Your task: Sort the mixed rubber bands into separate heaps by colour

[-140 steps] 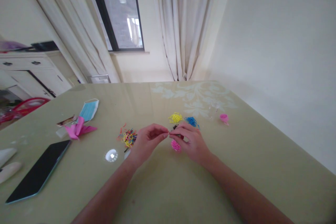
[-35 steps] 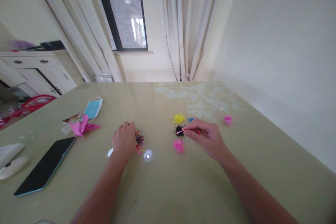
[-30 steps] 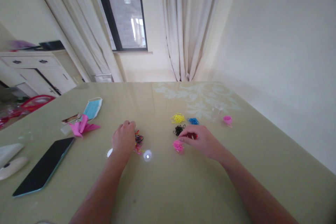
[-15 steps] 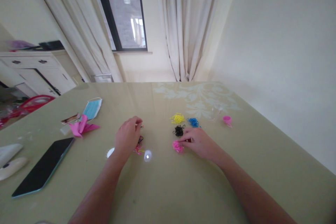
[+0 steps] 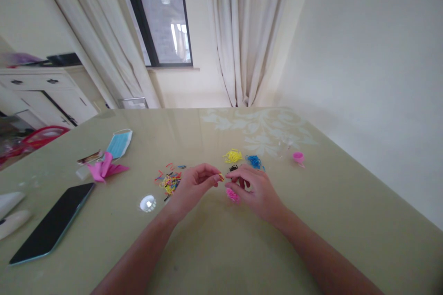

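Note:
My left hand (image 5: 195,189) pinches a few small rubber bands (image 5: 221,176), yellowish and dark, between thumb and fingertips. Facing it closely, my right hand (image 5: 256,189) has its thumb and forefinger apart, with nothing visible between them. Beneath the right fingers lies a pink rubber band pile (image 5: 233,195); a black pile (image 5: 234,168) is partly covered by that hand. Just beyond sit a yellow pile (image 5: 233,156) and a blue pile (image 5: 254,162). Beside my left wrist, a mixed heap of coloured rubber bands (image 5: 170,183) is partly hidden by the hand.
A small clear round dish (image 5: 148,203) lies left of the mixed heap. Farther left are a tablet (image 5: 53,221), pink folded paper (image 5: 105,168) and a blue face mask (image 5: 119,144). A pink cup-shaped piece (image 5: 298,158) sits at the right on the table (image 5: 221,253).
My left hand has moved right from the mixed heap, carrying small rubber bands to meet my right hand. The right hand's thumb and forefinger have parted over the pink pile.

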{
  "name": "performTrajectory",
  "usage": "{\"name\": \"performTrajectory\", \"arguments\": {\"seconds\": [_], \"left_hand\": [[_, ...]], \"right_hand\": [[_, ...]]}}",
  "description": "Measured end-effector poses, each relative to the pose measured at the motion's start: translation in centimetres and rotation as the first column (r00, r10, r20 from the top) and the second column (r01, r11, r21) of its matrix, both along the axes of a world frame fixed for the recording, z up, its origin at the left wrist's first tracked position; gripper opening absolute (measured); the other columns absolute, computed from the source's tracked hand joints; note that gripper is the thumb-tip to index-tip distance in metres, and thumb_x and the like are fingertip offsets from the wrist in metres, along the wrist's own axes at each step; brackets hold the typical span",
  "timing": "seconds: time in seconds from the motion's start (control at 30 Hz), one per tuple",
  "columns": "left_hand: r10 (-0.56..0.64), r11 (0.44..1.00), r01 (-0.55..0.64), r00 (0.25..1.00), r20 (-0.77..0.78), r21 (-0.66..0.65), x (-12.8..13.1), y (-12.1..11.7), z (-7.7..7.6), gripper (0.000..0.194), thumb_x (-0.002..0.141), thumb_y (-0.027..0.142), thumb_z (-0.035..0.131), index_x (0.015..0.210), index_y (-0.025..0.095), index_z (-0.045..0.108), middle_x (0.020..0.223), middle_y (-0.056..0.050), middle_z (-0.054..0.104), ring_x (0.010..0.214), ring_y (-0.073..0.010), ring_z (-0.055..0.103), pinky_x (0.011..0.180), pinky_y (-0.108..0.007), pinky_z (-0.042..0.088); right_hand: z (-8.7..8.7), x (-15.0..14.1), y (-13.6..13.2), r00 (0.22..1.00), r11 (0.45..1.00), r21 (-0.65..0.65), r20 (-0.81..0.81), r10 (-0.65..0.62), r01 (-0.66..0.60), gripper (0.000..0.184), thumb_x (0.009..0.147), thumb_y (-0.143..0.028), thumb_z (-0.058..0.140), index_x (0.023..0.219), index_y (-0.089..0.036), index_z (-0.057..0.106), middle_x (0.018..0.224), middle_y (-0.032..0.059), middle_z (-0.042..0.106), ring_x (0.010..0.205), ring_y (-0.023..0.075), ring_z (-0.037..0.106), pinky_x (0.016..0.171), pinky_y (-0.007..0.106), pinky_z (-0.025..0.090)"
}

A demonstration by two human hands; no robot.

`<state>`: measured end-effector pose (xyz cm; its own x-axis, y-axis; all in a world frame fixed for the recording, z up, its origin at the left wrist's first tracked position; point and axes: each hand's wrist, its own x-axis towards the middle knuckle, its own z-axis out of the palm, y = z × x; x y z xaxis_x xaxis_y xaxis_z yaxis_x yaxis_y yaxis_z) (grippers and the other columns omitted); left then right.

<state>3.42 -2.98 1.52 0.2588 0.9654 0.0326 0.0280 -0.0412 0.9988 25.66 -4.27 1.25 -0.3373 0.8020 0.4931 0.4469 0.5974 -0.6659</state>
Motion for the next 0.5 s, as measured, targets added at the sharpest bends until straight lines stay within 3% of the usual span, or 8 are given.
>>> {"name": "performTrajectory", "arguments": {"seconds": [0.2, 0.5], "left_hand": [[-0.011, 1.0, 0.011, 1.0, -0.01, 0.019, 0.49, -0.3, -0.28, 0.036, 0.083, 0.051, 0.084, 0.094, 0.017, 0.076, 0.087, -0.005, 0.078, 0.079, -0.0173, 0.071, 0.077, -0.03, 0.057], [-0.008, 0.998, 0.01, 0.999, -0.042, 0.059, 0.9, -0.5, -0.81, 0.027, 0.088, 0.043, 0.079, 0.097, 0.018, 0.075, 0.091, -0.005, 0.079, 0.084, -0.0186, 0.073, 0.078, -0.03, 0.057]], "right_hand": [[-0.2, -0.08, -0.07, 1.0, 0.997, 0.076, 0.016, -0.014, 0.013, 0.014, 0.103, -0.033, 0.071, 0.1, -0.022, 0.079, 0.078, 0.0018, 0.07, 0.063, 0.0143, 0.061, 0.063, 0.026, 0.049], [-0.26, -0.02, -0.16, 0.998, 0.998, 0.059, 0.051, -0.035, 0.032, 0.008, 0.098, -0.02, 0.07, 0.093, -0.02, 0.076, 0.076, 0.0008, 0.067, 0.064, 0.0143, 0.058, 0.062, 0.026, 0.045]]}}
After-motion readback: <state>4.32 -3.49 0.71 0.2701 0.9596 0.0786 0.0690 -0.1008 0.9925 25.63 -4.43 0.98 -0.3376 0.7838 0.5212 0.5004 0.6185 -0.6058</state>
